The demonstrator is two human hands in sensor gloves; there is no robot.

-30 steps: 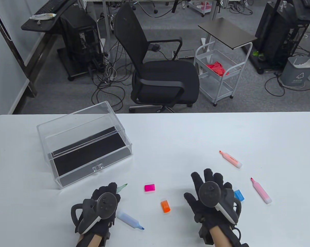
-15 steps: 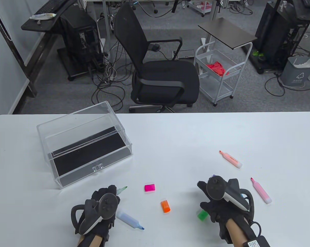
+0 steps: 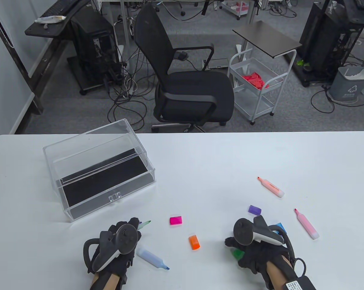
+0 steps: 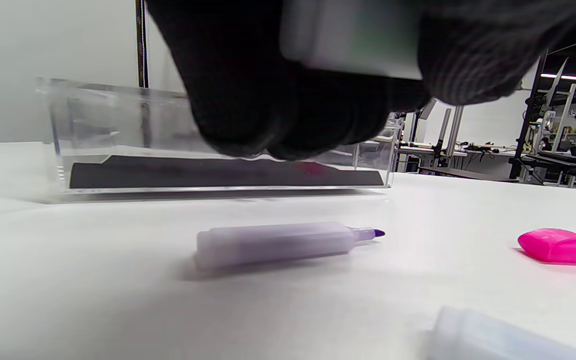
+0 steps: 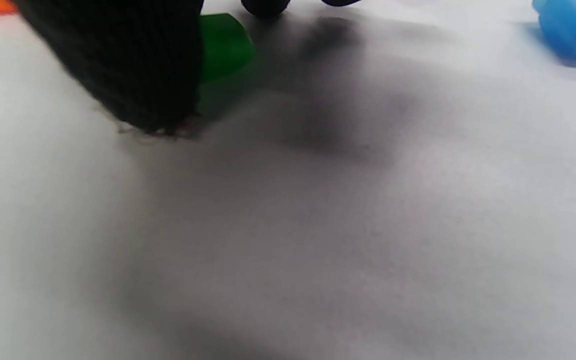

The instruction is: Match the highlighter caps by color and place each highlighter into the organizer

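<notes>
Two gloved hands at a white table (image 3: 218, 157), highlighters and loose caps scattered near its front edge. L hand (image 3: 118, 241) is clenched round a green highlighter (image 3: 144, 223), pale barrel w/ its uncapped tip poking out past the fingers toward the clear organizer (image 3: 99, 169), a see-through box w/ black lining at the table's left. R hand (image 3: 254, 244) is curled over a green cap (image 3: 237, 253), which shows translucent dark green at the fingertips; in the right wrist view the cap (image 5: 225, 45) sits low, at or just above the tabletop, beside a gloved finger (image 5: 128, 70), and whether it's lifted can't be told.

Lying loose: a purple highlighter (image 4: 288, 242), frosted lilac barrel, uncapped, on the table under the L hand; a blue highlighter (image 3: 153, 259) just right of the L wrist, tip toward the front edge; a magenta cap (image 3: 176, 220) and orange cap (image 3: 194, 242) btwn the hands; a purple cap (image 3: 255, 209) just beyond the R hand; a blue cap (image 3: 281, 227) partly hidden behind it. Farther right, an orange highlighter (image 3: 271, 187) and a pink highlighter (image 3: 306, 223), both uncapped, well apart from the organizer.
</notes>
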